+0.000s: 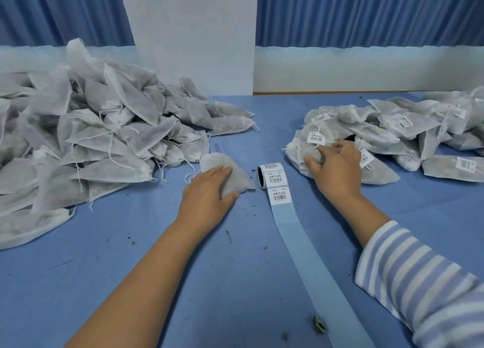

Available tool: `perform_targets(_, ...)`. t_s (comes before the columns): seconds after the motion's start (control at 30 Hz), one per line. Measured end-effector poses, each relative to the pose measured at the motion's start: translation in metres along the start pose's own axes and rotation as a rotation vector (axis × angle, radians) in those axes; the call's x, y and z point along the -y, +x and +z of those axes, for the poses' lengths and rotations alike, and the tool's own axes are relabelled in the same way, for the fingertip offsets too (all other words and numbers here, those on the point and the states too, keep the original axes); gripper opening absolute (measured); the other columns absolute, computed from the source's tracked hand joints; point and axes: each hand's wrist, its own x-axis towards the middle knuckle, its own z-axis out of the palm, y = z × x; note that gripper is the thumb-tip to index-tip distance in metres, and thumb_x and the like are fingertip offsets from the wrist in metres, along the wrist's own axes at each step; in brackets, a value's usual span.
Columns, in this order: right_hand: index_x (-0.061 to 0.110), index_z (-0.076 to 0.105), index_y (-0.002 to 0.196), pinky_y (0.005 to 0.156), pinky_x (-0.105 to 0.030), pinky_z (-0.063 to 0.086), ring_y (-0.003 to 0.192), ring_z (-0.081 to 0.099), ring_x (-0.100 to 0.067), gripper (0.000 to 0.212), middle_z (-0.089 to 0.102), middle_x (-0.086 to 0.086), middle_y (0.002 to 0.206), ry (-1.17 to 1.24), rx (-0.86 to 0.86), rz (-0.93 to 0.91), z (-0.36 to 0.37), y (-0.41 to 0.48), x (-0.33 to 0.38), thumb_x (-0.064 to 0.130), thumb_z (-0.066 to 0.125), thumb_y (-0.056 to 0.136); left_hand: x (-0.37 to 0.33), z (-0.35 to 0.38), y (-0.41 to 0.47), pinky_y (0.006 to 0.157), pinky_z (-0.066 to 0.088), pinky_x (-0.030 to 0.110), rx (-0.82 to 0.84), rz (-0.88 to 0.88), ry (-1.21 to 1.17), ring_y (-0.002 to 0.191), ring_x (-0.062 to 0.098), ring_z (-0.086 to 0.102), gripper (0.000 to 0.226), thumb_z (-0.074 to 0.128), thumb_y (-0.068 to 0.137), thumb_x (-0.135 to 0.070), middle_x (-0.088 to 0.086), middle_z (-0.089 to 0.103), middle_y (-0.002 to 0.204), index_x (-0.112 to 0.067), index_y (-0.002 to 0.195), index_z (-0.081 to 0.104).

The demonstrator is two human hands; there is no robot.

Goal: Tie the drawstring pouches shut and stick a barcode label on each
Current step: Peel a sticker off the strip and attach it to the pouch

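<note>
- Blue cloth covers the table, where we have our two hands set well apart, one on each side of the label roll.
- Our left hand rests on a loose pouch lying just in front of the unlabelled heap. The fingers lie together and fairly straight over its top, and the thumb sits against its near edge.
- We see no label on the part of this pouch that shows.
- Our right hand grips a labelled pouch at the near corner of the labelled pile. The fingers are curled and spread over its bulk, with the thumb on its left side.
- A white barcode label sits on that pouch, just above the hand.
- Between our hands, the roll stands on its rim close to the loose pouch. Printed labels show on its unrolled end.
- From there a bare backing strip runs towards us across the cloth.
- We wear a striped sleeve on the right arm; the left forearm is bare.
- Small dark bits of plant matter are scattered on the cloth.
</note>
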Motion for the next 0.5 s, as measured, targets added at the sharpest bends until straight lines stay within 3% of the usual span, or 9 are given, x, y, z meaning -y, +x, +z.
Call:
perform_targets(0.2, 0.016, 0.06, 0.124, 0.099, -0.046, 0.032, 0.124, 0.034, -0.036, 0.045, 0.041, -0.013, 0.137, -0.065, -0.037, -0.017, 0.001, -0.005, 0.004, 0.047, 0.053, 0.092, -0.003, -0.002, -0.002, 0.102, 0.03, 0.021, -0.13, 0.051, -0.113, 0.134, 0.02, 0.045, 0.047, 0.053, 0.1, -0.021, 0.0, 0.051, 0.146, -0.019, 0.146, 0.046)
perform_targets(0.3, 0.019, 0.056, 0.128, 0.102, -0.048, 0.027, 0.128, 0.03, -0.035, 0.049, 0.039, -0.011, 0.139, -0.022, -0.067, -0.04, -0.002, -0.007, 0.009, 0.049, 0.056, 0.089, -0.007, -0.005, -0.001, 0.092, 0.038, 0.024, -0.238, 0.019, -0.241, 0.119, 0.023, 0.055, 0.041, 0.045, 0.101, -0.012, 0.005, 0.063, 0.13, -0.02, 0.14, 0.053)
perform_targets(0.4, 0.02, 0.055, 0.128, 0.103, -0.048, 0.026, 0.128, 0.029, -0.034, 0.05, 0.04, -0.01, 0.139, 0.011, -0.089, -0.098, -0.004, -0.012, 0.015, 0.045, 0.06, 0.086, -0.016, -0.013, -0.001, 0.08, 0.044, 0.018, -0.414, -0.06, -0.481, 0.094, 0.003, 0.058, 0.03, 0.042, 0.101, -0.011, -0.02, 0.065, 0.1, -0.026, 0.119, 0.06)
perform_targets(0.5, 0.019, 0.061, 0.123, 0.105, -0.047, 0.026, 0.128, 0.032, -0.032, 0.041, 0.044, -0.007, 0.137, 0.117, -0.158, -0.18, -0.008, -0.02, 0.025, 0.039, 0.063, 0.087, -0.022, -0.025, -0.002, 0.08, 0.055, 0.026, -0.501, -0.199, -0.856, 0.08, -0.007, 0.058, 0.029, 0.04, 0.1, -0.015, -0.027, 0.063, 0.081, -0.033, 0.092, 0.061)
